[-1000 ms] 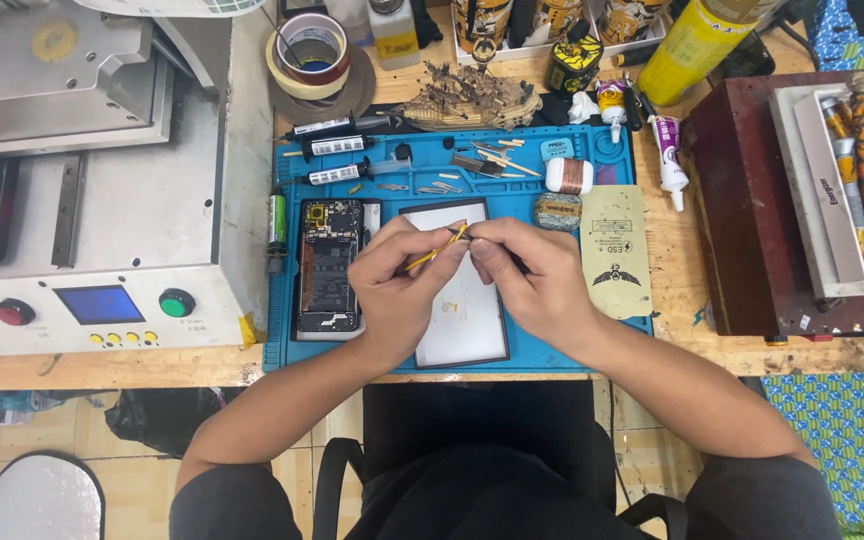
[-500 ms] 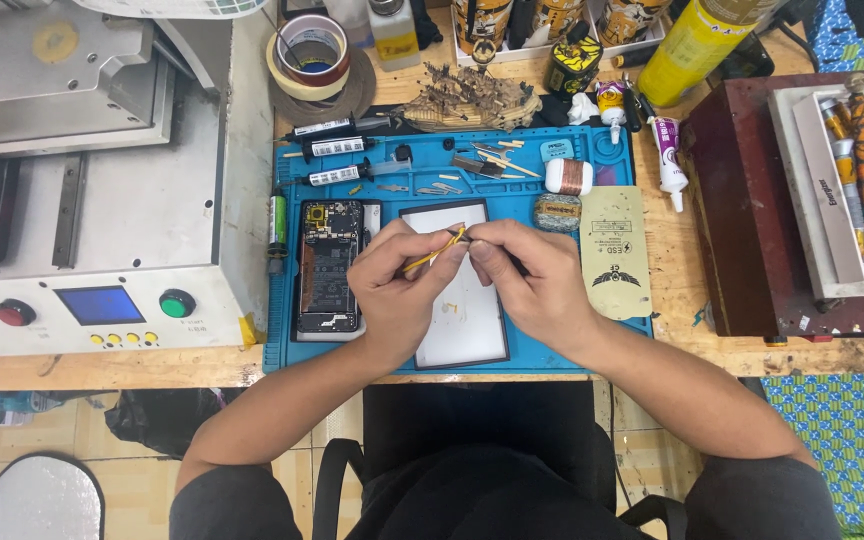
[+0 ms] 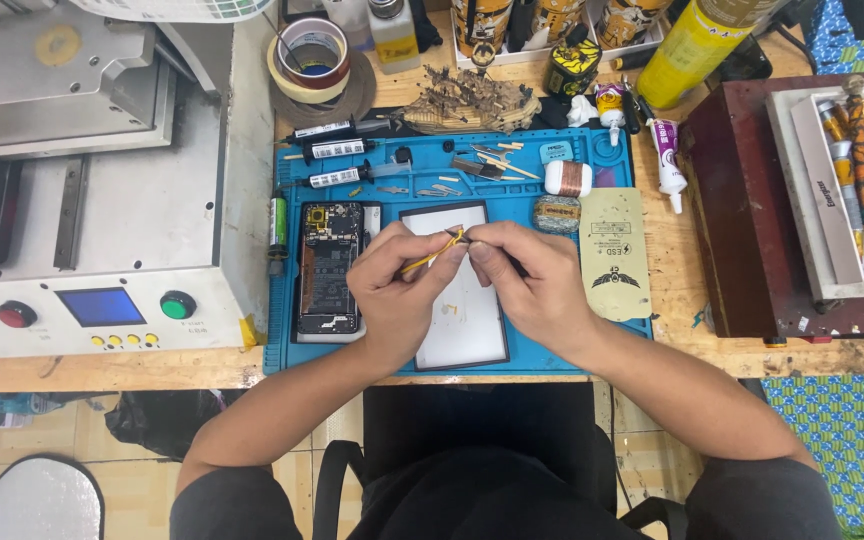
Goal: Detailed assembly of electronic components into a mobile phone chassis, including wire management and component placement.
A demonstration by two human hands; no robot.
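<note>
nearby, opened phone point(image 3: 329, 268) beside hands point(image 3: 472, 280)

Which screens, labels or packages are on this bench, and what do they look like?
Machine screen: far left, small blue rectangle.
Pale sheet: right of the right hand, cream with black print.
Glue tube: upper right, white with purple label.
Spray can: top right, yellow.
Left hand: holds a thin yellow tool.

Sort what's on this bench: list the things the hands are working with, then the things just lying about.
In use:
left hand
right hand
thin yellow stick, pinched between both hands
white rectangular panel beneath them
opened black phone beside it

Lying about:
roll of tan tape
yellow spray can
white glue tube
grey machine with green button
</note>
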